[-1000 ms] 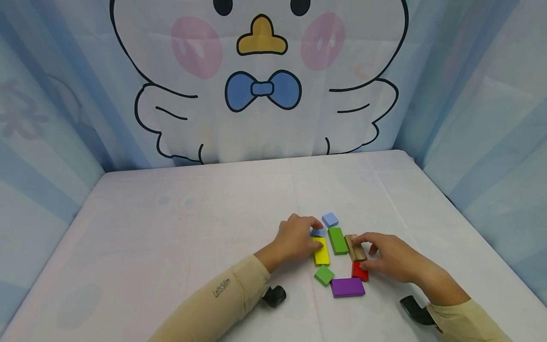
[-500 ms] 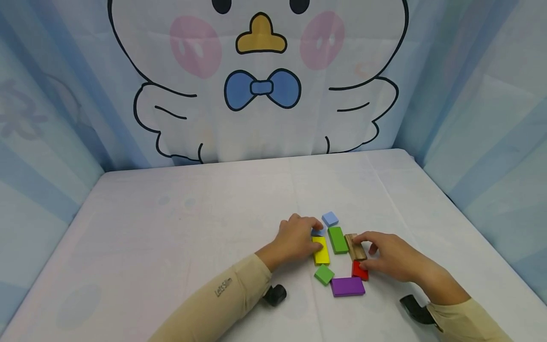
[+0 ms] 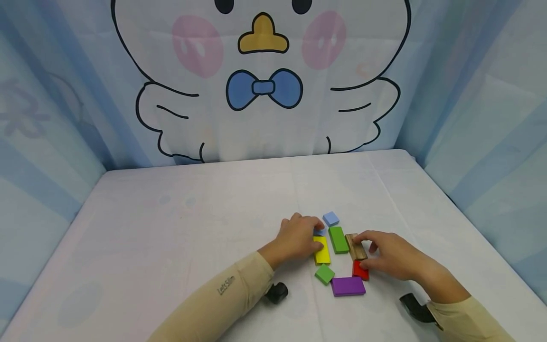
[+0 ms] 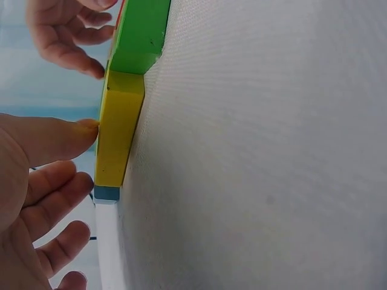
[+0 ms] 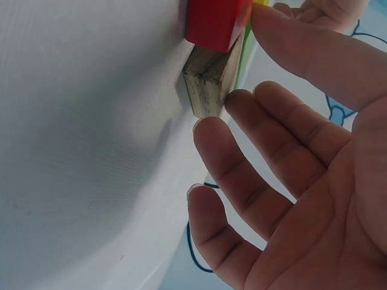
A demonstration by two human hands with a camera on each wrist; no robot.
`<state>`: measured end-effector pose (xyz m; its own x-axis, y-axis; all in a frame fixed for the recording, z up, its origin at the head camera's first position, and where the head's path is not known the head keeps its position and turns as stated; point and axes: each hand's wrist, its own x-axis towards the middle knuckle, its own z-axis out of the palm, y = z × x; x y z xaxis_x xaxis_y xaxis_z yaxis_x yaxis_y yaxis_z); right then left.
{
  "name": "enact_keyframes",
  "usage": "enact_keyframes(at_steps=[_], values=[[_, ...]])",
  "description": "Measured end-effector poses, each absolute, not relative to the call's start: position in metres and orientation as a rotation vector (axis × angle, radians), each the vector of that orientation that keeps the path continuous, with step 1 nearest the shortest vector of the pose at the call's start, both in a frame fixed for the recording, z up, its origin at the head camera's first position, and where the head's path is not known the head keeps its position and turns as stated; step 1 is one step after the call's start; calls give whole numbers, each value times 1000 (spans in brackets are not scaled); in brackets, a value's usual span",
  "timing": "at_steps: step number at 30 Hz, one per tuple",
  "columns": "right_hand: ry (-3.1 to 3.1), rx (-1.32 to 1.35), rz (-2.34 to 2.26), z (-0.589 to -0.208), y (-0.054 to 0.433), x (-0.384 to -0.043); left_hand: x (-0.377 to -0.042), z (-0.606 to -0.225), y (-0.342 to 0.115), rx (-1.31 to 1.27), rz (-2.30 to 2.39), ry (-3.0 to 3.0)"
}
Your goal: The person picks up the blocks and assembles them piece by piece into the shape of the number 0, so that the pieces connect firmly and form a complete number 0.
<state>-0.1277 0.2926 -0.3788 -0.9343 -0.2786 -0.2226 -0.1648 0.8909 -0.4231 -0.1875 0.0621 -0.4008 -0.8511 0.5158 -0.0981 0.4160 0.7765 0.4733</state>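
Observation:
My left hand (image 3: 297,237) lies over the left side of a ring of blocks. Its thumb touches the top of a yellow block (image 3: 322,256), and a forefinger reaches a light blue block (image 3: 319,232), mostly hidden. On the other side, my right hand (image 3: 395,256) has its forefinger on a wood-coloured block (image 3: 357,251) and its thumb on a red block (image 3: 360,271). Both wrist views show the remaining fingers loosely spread. A long green block (image 3: 339,240) lies between the hands. Below are a small green block (image 3: 325,275) and a purple block (image 3: 348,286).
Another light blue block (image 3: 331,218) sits at the far end of the group. All blocks lie on a white-covered table (image 3: 192,228). Printed curtains (image 3: 265,128) enclose its back and sides. Black wrist-worn devices (image 3: 278,293) show beneath both sleeves.

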Motion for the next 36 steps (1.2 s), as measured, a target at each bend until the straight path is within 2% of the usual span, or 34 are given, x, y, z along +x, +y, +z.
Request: enact_keyframes(at_steps=[13,24,36], values=[[2807,-363,-618,-369,290,-138,-189,-402,64,713,626,2753],[2821,-397,-634,-365,281,-158,-188,-403,64,698,639,2739],[2784,-319,-591,-362,267,-187,-189,-403,63,715,654,2730]])
